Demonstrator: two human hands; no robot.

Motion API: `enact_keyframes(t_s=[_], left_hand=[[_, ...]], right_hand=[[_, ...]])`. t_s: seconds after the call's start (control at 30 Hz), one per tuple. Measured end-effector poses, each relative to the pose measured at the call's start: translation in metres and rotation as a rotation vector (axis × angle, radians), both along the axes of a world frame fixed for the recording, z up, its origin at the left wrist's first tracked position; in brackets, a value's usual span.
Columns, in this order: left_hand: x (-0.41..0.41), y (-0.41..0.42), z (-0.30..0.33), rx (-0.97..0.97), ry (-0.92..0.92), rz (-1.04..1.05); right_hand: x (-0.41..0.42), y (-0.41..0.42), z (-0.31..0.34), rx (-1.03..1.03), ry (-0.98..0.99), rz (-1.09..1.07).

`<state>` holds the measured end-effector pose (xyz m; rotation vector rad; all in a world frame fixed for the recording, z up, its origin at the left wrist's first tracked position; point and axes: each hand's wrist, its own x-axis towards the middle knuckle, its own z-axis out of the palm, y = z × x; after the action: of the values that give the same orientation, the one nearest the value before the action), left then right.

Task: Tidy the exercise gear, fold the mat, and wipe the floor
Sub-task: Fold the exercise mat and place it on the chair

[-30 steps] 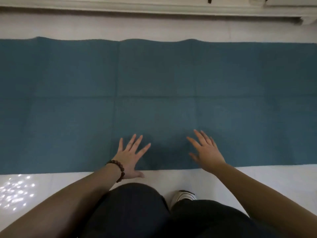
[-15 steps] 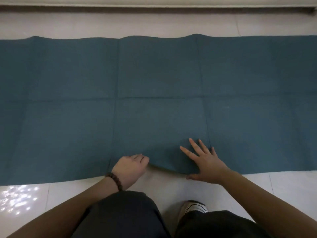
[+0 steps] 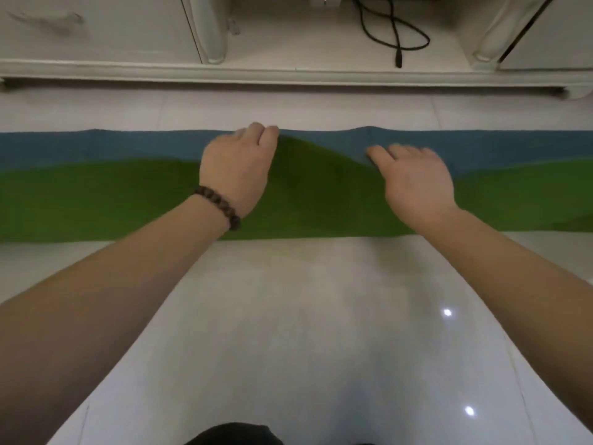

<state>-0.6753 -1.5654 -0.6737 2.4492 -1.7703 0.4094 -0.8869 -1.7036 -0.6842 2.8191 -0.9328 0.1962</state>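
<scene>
The mat (image 3: 96, 200) lies across the floor, folded lengthwise away from me. Its green underside faces up and a strip of the blue top side (image 3: 96, 144) shows along the far edge. My left hand (image 3: 237, 168), with a bead bracelet on the wrist, grips the folded-over edge with curled fingers at the far side of the mat. My right hand (image 3: 417, 178) lies with straight fingers on the green layer where it meets the blue strip; it is slightly blurred. Between the hands the green edge rises to a peak and sags lower toward both ends.
A white cabinet (image 3: 96, 33) runs along the wall just beyond the mat, with a black cable (image 3: 394, 33) on its low shelf. Glossy white tile floor (image 3: 305, 316) lies between me and the mat. My dark trouser knee (image 3: 234, 435) shows at the bottom edge.
Both hands have carried the mat's near edge up and over to the far side, which turned the green underside up. The left hand went from flat to gripping the edge.
</scene>
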Motion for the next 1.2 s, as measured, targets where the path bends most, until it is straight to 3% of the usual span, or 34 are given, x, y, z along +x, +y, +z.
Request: enact_keyframes(t_s=[0.1, 0.17, 0.27, 0.37, 0.47, 0.63, 0.73, 0.9, 1.03, 1.2], left_hand=[[0.013, -0.025, -0.007, -0.265, -0.076, -0.056], [0.010, -0.030, -0.025, -0.316, -0.042, -0.094], [-0.004, -0.020, -0.068, -0.192, 0.050, -0.114], [-0.014, -0.003, -0.121, 0.072, 0.122, -0.108], [-0.021, 0.008, -0.161, 0.311, 0.172, -0.058], [-0.019, 0.000, -0.198, 0.542, 0.320, 0.108], [-0.016, -0.009, -0.205, 0.656, 0.370, 0.138], [-0.023, -0.005, -0.194, 0.750, 0.463, 0.194], [-0.034, 0.008, -0.184, 0.797, 0.530, 0.243], [-0.036, -0.003, -0.183, 0.706, 0.514, 0.297]], right_hand=[[0.024, -0.030, 0.003, -0.047, 0.024, -0.046], [0.032, -0.042, -0.004, -0.087, 0.019, -0.093], [0.036, -0.050, -0.014, -0.103, -0.127, -0.144], [0.028, -0.036, -0.045, -0.052, -0.168, -0.074], [0.012, -0.016, -0.097, 0.115, 0.016, -0.003], [-0.023, -0.015, -0.166, 0.410, 0.386, -0.213], [-0.031, -0.028, -0.185, 0.562, 0.483, -0.296], [-0.033, -0.029, -0.191, 0.467, 0.489, -0.254], [-0.020, -0.036, -0.176, 0.400, 0.627, -0.146], [-0.018, -0.038, -0.177, 0.372, 0.655, -0.099]])
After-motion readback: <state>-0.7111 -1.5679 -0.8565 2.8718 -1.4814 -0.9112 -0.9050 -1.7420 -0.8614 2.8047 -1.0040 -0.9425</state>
